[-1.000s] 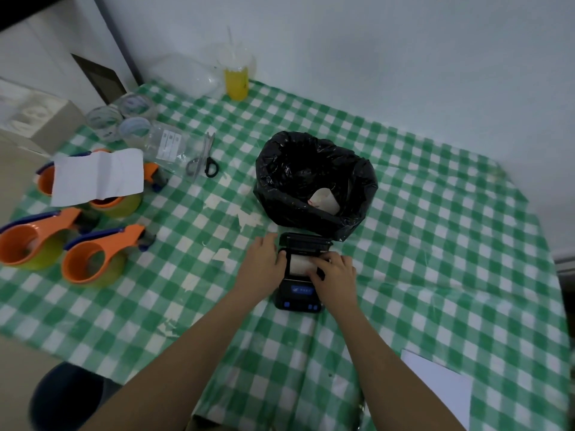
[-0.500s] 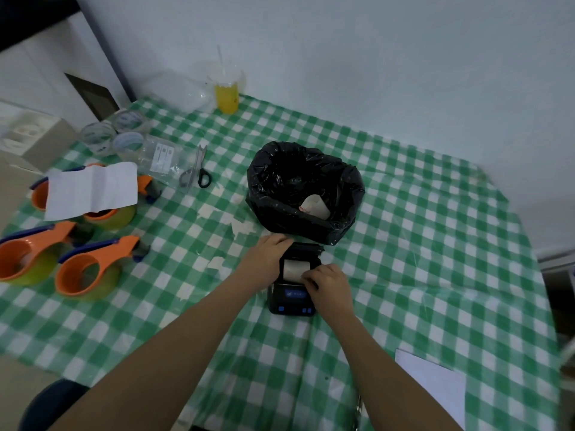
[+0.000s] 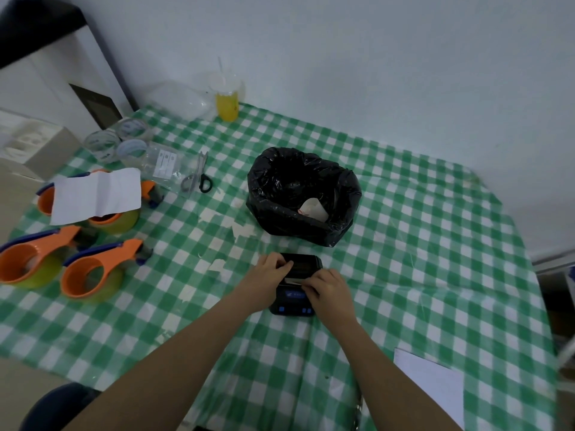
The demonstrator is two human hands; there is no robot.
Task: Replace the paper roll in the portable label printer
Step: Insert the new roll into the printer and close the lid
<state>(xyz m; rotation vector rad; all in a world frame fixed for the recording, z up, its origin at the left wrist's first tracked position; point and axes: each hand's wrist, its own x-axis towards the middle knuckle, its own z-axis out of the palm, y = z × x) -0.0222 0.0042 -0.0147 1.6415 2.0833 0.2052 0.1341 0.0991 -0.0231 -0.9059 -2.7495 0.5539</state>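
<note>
here the label printer [image 3: 294, 286] sits on the desk [image 3: 420, 244] just near of the black bin bag [image 3: 303, 194]; its lid stands open on the far side; left hand [image 3: 271, 270] pinches the lid's left edge, right hand [image 3: 329, 289] presses the white paper [image 3: 294, 280] strip crossing left-right.

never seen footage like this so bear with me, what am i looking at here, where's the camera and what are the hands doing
There is no machine here: a camera worn on a person's head looks down at their two bare arms. On the green checked table sits a small black label printer, lid open. The left hand is at the lid; the right hand rests over a strip of white paper. Whether either hand grips anything I cannot tell. Behind is a black-lined bin with scrap inside. To the left lie orange tape dispensers, scissors and a yellow drink.
</note>
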